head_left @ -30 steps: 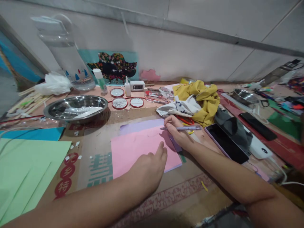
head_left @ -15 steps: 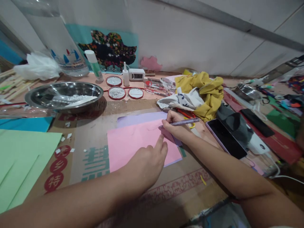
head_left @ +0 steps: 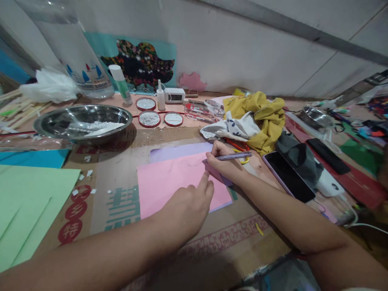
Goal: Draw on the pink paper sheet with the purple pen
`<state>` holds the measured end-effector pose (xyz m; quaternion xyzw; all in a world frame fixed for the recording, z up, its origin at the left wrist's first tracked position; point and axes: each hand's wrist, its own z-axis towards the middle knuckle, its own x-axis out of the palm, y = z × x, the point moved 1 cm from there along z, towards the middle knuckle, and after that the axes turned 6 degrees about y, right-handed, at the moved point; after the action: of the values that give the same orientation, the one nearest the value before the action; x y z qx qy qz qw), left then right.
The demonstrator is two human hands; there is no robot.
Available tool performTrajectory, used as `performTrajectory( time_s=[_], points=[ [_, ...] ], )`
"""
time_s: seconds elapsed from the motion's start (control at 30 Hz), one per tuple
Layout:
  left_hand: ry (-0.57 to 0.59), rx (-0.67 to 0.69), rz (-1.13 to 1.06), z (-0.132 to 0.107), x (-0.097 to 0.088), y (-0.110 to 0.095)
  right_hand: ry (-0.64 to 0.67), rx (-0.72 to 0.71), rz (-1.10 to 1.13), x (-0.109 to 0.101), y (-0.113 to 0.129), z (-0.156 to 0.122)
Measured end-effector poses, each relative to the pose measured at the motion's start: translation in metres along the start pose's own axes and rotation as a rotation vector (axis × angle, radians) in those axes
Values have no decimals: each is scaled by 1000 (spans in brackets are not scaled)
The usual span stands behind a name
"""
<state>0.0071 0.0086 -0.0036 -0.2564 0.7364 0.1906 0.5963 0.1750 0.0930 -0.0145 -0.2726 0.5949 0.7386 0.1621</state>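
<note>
While the pen (head_left: 234,156) is pinched by the right hand (head_left: 225,165) near a faint curve (head_left: 194,165) on the pink sheet (head_left: 159,182), laid over purple paper (head_left: 176,151), the sheet should be held flat by the left hand (head_left: 189,208), rested there gripping nothing, and strokes made lightly.

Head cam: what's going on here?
A person is at a cluttered work surface. Their right hand holds a purple pen, its tip at or just above a pink sheet; faint lines show near the sheet's far edge. The left hand rests on the sheet, holding no tool. A purple sheet sticks out from underneath. A metal bowl stands farther back, to the left.
</note>
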Motion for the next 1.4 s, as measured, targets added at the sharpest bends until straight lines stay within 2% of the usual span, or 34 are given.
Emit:
performTrajectory(
  time_s=[0.13,0.47,0.8,1.13,1.4],
  points=[
    [31,-10,-25,-1,-3,0,24,11,7,0,-3,0],
    [12,11,12,-1,-3,0,-18,14,24,-1,1,0],
    [-12,8,39,0,-2,0,15,-17,17,0,-3,0],
    [-13,-2,37,-1,-2,0,40,12,12,-1,-2,0],
    [-28,6,38,1,-3,0,-2,2,-3,-1,1,1]
  ],
)
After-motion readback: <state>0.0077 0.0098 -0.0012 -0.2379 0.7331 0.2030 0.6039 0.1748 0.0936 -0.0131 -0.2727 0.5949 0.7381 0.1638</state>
